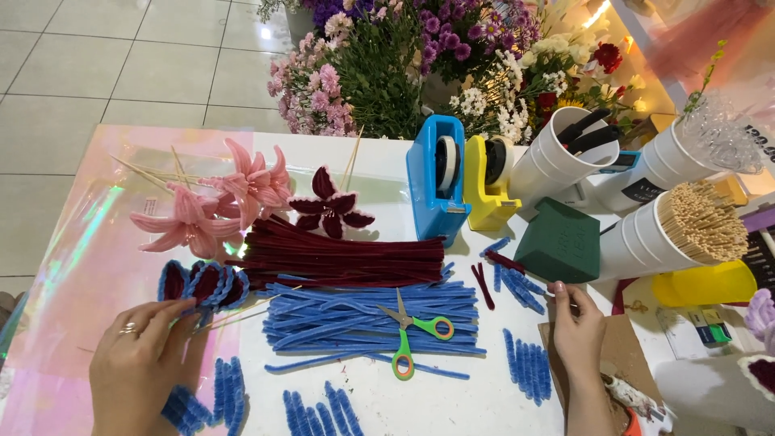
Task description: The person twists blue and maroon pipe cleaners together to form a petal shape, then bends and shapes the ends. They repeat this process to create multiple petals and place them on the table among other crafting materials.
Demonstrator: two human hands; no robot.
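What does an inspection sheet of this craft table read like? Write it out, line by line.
Surface: white table, iridescent sheet over its left part.
Job's things: petal cluster of blue-edged dark red loops on thin sticks; blue pipe cleaners; dark red pipe cleaners.
Clutter: green-and-orange scissors, pink pipe-cleaner lilies, blue tape dispenser, yellow tape dispenser, green foam block, cup of wooden skewers.
Grippers: left hand holds the petal cluster's sticks; right hand pinches something small, cannot tell what.
Cables: nothing seen.
Surroundings: fresh flowers behind, tiled floor.
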